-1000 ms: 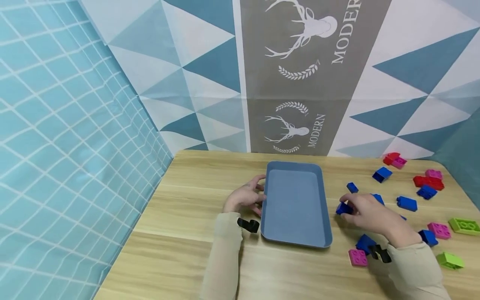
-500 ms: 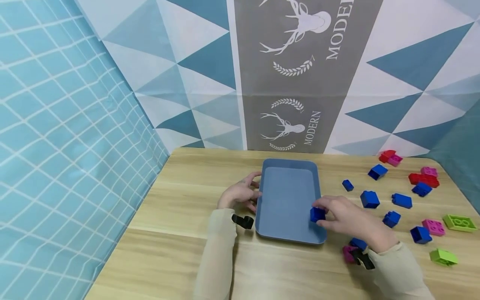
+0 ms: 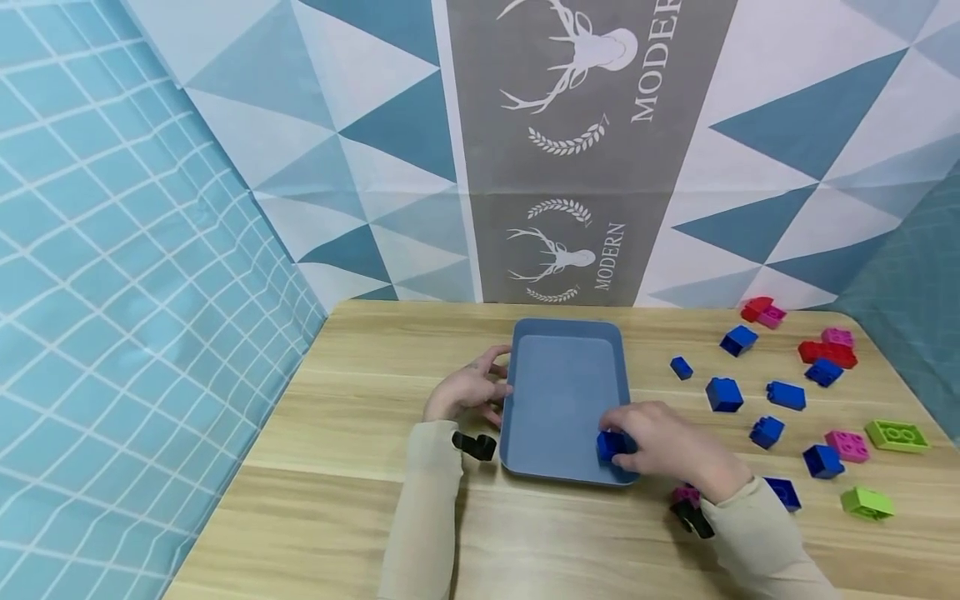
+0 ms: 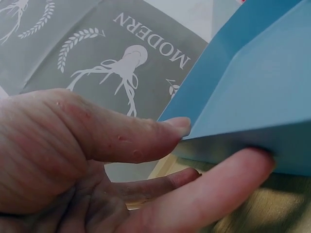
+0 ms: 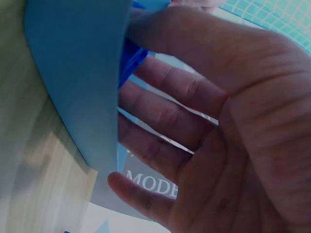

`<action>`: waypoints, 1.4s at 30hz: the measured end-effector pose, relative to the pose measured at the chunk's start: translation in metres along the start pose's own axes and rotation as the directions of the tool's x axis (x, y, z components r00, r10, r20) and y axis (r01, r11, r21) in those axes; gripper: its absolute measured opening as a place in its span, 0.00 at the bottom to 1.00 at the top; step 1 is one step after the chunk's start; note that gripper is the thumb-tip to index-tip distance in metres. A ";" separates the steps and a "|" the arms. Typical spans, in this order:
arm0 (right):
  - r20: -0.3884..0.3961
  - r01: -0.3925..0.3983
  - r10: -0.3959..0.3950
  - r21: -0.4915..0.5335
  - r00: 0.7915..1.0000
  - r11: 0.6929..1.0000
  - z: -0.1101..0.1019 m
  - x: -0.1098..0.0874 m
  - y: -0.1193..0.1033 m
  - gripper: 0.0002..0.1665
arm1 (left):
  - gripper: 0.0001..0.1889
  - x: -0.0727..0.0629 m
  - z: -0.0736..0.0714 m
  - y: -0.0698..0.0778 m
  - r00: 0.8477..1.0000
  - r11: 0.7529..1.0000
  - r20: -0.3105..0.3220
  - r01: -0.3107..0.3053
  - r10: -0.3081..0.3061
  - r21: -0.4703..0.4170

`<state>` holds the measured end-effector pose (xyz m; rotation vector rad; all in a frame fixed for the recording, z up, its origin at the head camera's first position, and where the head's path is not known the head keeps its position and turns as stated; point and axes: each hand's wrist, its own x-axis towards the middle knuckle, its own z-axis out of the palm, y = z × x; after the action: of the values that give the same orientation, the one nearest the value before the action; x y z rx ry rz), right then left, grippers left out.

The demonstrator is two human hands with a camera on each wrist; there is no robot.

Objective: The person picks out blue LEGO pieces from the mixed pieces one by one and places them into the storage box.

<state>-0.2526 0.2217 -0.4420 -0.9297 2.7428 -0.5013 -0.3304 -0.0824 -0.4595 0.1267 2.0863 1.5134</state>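
Observation:
My right hand reaches over the right rim of the blue-grey tray and pinches a blue building brick between thumb and fingers. The brick is low inside the tray's near right corner; whether it touches the floor is unclear. In the right wrist view the tray wall partly hides this brick. At the tray's left side, my left hand has its fingers spread. Its thumb lies at the rim and a finger touches the outer wall, as the left wrist view shows.
Several loose bricks lie right of the tray: blue, pink, green and red. A pink brick is partly hidden by the right wrist's black camera mount. Patterned cloth borders the wooden table.
My right hand has carried the blue brick leftward from the table, over the rim and down into the tray. The left hand stays at the tray's side. The head view has shifted slightly.

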 end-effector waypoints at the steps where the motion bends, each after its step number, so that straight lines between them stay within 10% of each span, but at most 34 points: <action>1: 0.009 -0.014 0.014 -0.003 1.000 1.000 0.002 0.000 -0.001 0.20 | 0.40 0.000 0.000 0.000 1.000 1.000 0.002 -0.004 0.004 -0.002; 27: -0.018 -0.041 0.039 -0.138 0.999 0.990 0.015 0.012 0.000 0.20 | 0.37 0.008 0.003 0.004 0.995 0.977 -0.093 -0.026 0.047 0.214; 42: -0.120 -0.027 -0.001 -0.230 0.993 0.973 0.014 0.012 0.007 0.20 | 0.31 0.020 0.015 0.007 0.962 0.976 -0.251 -0.056 0.109 0.209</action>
<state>-0.2610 0.2158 -0.4588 -0.9606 2.9620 -0.2453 -0.3415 -0.0599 -0.4634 0.0944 2.4720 1.4281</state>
